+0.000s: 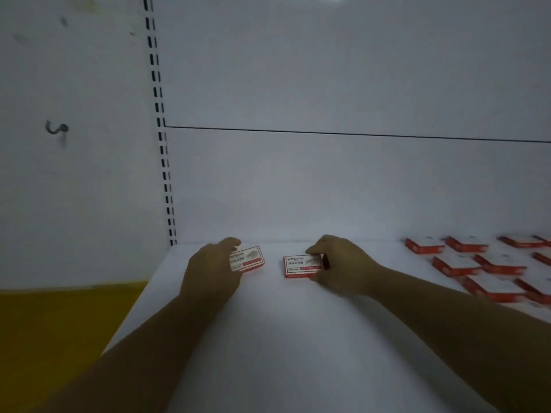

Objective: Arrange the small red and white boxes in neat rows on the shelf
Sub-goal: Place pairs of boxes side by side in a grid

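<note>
Between thumb and fingers of the left hand [211, 265] sits 1 small box [249, 259], gripped flat on the white shelf [298, 338]; the right hand [340, 265] pinches a second box [301, 266], with loose boxes [477, 266] scattered beyond its knuckles.

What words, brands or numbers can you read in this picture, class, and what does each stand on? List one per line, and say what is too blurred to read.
"wengu": top line of the right box, under the right hand.
"24/6": second line of that box, probable only; the rest is too small.
Left box, under the left hand: print blurred, unreadable.
Boxes at far right: no readable print.
</note>
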A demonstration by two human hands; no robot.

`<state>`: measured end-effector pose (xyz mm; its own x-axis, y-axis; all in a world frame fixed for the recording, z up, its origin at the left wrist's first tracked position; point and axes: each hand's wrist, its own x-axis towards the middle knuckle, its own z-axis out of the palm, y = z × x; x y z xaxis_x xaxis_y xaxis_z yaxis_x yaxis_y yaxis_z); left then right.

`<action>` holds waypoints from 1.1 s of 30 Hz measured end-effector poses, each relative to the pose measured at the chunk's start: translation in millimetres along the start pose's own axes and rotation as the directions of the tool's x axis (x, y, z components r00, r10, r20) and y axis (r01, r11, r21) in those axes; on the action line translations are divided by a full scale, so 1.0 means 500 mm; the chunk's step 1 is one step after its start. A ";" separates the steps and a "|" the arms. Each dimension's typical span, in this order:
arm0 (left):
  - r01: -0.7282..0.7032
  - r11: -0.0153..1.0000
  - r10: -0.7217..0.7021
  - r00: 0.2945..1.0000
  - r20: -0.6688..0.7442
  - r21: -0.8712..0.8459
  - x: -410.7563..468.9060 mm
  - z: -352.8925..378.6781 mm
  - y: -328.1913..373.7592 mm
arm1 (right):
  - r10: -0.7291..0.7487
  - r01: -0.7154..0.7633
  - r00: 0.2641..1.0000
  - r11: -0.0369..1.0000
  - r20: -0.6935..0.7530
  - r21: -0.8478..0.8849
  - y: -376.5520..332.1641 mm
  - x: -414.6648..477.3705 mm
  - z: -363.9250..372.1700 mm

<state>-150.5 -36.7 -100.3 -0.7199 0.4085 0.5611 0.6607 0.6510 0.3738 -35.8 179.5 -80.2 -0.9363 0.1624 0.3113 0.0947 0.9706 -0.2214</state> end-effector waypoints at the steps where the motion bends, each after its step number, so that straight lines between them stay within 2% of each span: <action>1: -0.028 1.000 0.028 0.999 0.017 0.003 -0.004 -0.005 0.020 | 0.000 -0.001 1.000 0.999 -0.019 -0.041 0.009 -0.027 -0.023; 5: -0.189 0.980 0.196 0.975 0.110 -0.069 -0.030 -0.003 0.152 | 0.089 -0.107 0.991 0.975 -0.101 -0.193 0.077 -0.141 -0.140; 12: -0.425 0.865 0.470 0.873 0.133 -0.268 -0.094 0.058 0.525 | 0.288 -0.335 0.931 0.918 -0.224 -0.213 0.265 -0.428 -0.333; 16: -0.423 0.822 0.511 0.843 0.166 -0.381 -0.149 0.122 0.757 | 0.417 -0.489 0.861 0.838 -0.292 -0.242 0.415 -0.625 -0.438; 20: -0.411 0.765 0.552 0.814 0.178 -0.495 -0.190 0.192 0.943 | 0.489 -0.570 0.803 0.798 -0.342 -0.197 0.534 -0.759 -0.499; 23: -0.424 0.743 0.584 0.789 0.192 -0.517 -0.191 0.238 1.041 | 0.526 -0.597 0.788 0.779 -0.319 -0.189 0.617 -0.809 -0.526; 28: -0.449 0.750 0.604 0.764 0.227 -0.486 -0.144 0.329 1.174 | 0.646 -0.670 0.728 0.742 -0.232 -0.036 0.778 -0.853 -0.544; 33: -0.486 0.728 0.635 0.744 0.208 -0.484 -0.110 0.410 1.323 | 0.748 -0.777 0.627 0.622 -0.218 -0.101 0.934 -0.919 -0.593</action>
<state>282.4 502.6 -35.5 -0.1598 0.8505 0.5011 0.9336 -0.0347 0.3566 538.8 611.1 -52.7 -0.4425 0.8664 0.2314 0.8202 0.4953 -0.2861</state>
